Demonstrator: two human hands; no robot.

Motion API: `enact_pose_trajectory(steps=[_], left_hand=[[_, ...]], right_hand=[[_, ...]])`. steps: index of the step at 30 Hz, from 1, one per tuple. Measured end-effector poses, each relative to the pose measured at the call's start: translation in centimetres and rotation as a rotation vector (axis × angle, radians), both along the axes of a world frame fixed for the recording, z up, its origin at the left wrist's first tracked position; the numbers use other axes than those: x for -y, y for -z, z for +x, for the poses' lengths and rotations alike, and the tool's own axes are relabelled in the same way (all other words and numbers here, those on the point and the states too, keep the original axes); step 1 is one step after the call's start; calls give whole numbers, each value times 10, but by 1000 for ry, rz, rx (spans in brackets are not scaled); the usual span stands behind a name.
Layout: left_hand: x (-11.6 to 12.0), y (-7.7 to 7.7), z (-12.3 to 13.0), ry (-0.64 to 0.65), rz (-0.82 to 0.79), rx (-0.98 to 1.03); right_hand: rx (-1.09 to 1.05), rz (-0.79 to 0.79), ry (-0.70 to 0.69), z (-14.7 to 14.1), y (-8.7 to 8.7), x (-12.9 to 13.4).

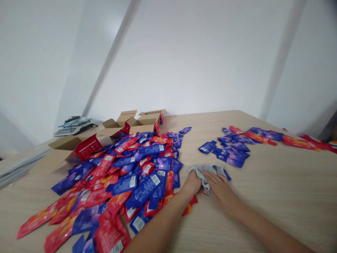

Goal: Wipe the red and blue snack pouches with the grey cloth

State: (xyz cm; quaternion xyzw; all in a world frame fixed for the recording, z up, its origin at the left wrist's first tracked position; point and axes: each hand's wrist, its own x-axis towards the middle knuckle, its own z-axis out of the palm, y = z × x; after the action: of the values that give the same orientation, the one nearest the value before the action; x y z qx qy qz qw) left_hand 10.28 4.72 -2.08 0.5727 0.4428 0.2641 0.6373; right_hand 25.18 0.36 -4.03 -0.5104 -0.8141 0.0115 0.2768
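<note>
A crumpled grey cloth (214, 169) lies on the table under both of my hands. My left hand (193, 183) is closed on its left side, with most of the fingers hidden in the folds. Across the cloth's right part, my right hand (222, 191) lies with its fingers stretched out. The end of a blue pouch (226, 174) pokes out from beneath the cloth. Red and orange is visible just below my left hand, partly covered by my forearm. Left of my hands spreads a big heap of red and blue pouches (137, 168).
Open cardboard boxes (143, 128) stand behind the heap, with another opened box (59, 154) at its left. Several blue pouches (230, 154) lie beyond my hands; red pouches (302, 142) continue to the right. Flat packs (75, 125) are stacked by the white wall.
</note>
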Motion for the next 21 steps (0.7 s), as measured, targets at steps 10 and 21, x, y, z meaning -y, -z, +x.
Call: enact_pose_trajectory(steps=[10, 21], left_hand=[[-1, 0, -2, 40, 12, -54], [5, 3, 2, 38, -51, -8]], right_hand=[[83, -124, 30, 4, 3, 0], [115, 10, 72, 29, 35, -18]])
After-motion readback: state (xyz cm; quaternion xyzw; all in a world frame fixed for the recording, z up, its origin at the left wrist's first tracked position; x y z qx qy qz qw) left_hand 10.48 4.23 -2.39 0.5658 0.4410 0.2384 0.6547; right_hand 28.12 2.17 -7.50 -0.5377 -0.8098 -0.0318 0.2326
